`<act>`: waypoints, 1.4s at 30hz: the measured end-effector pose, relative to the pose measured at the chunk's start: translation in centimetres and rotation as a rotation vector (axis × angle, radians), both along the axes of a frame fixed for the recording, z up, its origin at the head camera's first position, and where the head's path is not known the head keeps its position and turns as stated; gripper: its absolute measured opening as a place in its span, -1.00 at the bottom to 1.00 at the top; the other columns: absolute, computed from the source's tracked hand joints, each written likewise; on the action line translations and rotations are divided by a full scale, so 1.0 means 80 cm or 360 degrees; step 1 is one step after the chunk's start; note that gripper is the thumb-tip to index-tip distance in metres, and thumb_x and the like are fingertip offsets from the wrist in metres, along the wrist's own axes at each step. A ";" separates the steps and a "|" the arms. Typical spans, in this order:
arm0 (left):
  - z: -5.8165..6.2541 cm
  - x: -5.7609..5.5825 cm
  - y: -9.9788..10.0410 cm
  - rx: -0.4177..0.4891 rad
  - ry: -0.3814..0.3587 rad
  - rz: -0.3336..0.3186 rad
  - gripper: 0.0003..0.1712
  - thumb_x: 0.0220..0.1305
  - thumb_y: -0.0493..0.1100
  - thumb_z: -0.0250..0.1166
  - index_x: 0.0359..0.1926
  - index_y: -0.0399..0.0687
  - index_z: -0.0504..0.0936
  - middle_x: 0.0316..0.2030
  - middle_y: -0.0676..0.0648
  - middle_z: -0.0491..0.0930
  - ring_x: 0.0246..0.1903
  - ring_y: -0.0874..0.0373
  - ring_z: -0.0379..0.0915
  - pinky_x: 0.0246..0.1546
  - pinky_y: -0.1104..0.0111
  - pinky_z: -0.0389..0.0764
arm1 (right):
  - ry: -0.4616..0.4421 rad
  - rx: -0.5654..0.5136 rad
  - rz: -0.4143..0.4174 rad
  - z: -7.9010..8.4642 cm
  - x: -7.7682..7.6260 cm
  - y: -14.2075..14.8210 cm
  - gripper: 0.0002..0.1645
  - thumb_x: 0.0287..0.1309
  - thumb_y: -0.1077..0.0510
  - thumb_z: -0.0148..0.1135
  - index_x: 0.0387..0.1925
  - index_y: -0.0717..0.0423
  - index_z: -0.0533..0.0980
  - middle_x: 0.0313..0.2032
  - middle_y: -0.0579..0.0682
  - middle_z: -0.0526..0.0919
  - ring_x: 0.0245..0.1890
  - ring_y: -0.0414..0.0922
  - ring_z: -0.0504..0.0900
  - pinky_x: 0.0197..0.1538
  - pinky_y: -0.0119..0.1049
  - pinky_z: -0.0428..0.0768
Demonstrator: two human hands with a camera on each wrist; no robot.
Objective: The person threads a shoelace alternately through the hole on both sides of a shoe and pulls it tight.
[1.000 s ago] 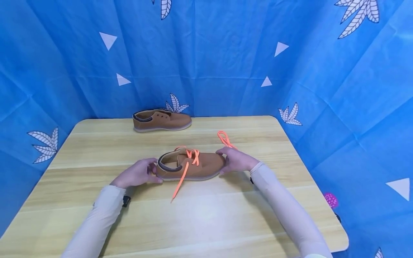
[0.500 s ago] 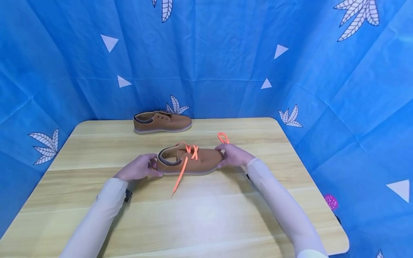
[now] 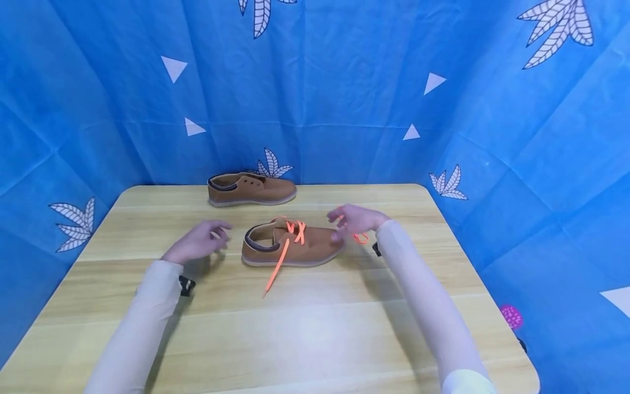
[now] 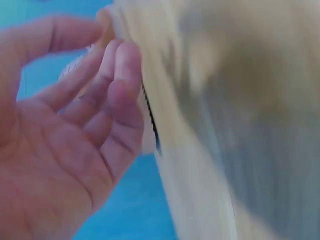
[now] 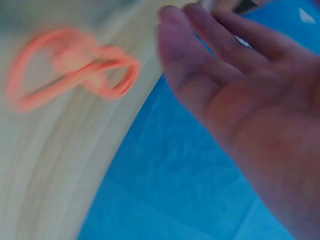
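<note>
A brown lace-up shoe (image 3: pixel 315 246) stands upright mid-table, its heel to the left and toe to the right. Orange lace crosses over its front eyelets, and one lace end (image 3: pixel 278 268) hangs down the near side onto the table. My left hand (image 3: pixel 198 241) hovers left of the heel, fingers loosely bent and holding nothing. Close over the toe is my right hand (image 3: pixel 359 219), its fingers relaxed and apart with nothing between them. Beneath it, a looped orange shoelace (image 5: pixel 75 75) lies on the wood, partly hidden by the hand in the head view.
Behind stands a second brown shoe (image 3: pixel 253 189), without a lace, near the back edge of the wooden table (image 3: pixel 315 339). A blue patterned curtain (image 3: pixel 344 82) encloses the back and sides.
Both hands have let go of the shoe, the left drawing away from the heel, the right lifting off the toe. Earlier the shoe was shifted slightly away from the person.
</note>
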State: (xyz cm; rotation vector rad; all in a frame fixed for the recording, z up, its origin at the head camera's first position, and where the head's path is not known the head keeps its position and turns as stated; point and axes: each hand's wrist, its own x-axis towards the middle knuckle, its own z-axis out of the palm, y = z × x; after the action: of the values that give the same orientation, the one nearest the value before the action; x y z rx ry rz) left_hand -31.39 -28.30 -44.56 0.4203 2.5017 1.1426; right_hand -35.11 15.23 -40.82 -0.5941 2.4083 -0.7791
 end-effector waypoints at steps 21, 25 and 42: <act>-0.020 -0.070 -0.020 0.0786 -0.0346 0.0952 -0.28 0.61 -0.19 -0.11 0.65 -0.16 -0.11 0.34 -0.13 0.27 0.10 0.25 0.41 0.50 0.23 0.35 | -0.0583 -0.0884 -0.1099 -0.011 -0.114 -0.126 -0.61 0.47 0.32 -0.08 0.25 0.32 0.30 0.15 0.24 0.42 0.07 0.16 0.52 0.44 0.11 0.46; -0.017 -0.074 -0.023 0.0983 -0.0466 0.0967 -0.22 0.57 -0.28 -0.15 0.67 -0.09 -0.25 0.57 -0.24 0.00 0.05 0.30 0.34 0.60 0.17 0.15 | -0.0663 -0.0906 -0.1173 -0.019 -0.122 -0.125 -0.60 0.51 0.31 -0.09 0.29 0.25 0.22 0.24 0.26 0.36 -0.08 0.04 0.44 0.44 0.09 0.47; -0.017 -0.104 -0.027 0.1622 -0.0802 0.0997 -0.04 0.44 -0.43 -0.29 0.65 0.23 -0.50 0.66 0.00 -0.60 0.65 0.15 -0.48 0.66 0.24 -0.30 | -0.0960 -0.1025 -0.1214 -0.028 -0.158 -0.139 -0.27 0.58 0.25 -0.13 0.63 0.14 -0.08 0.57 0.28 0.12 0.55 0.18 0.27 0.52 0.00 0.38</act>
State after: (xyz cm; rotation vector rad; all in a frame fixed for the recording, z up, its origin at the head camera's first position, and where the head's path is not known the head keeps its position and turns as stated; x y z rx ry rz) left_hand -39.71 -30.45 -45.90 -0.4275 1.4689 2.3655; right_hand -47.76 4.13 -43.10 0.3666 1.7470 -1.7766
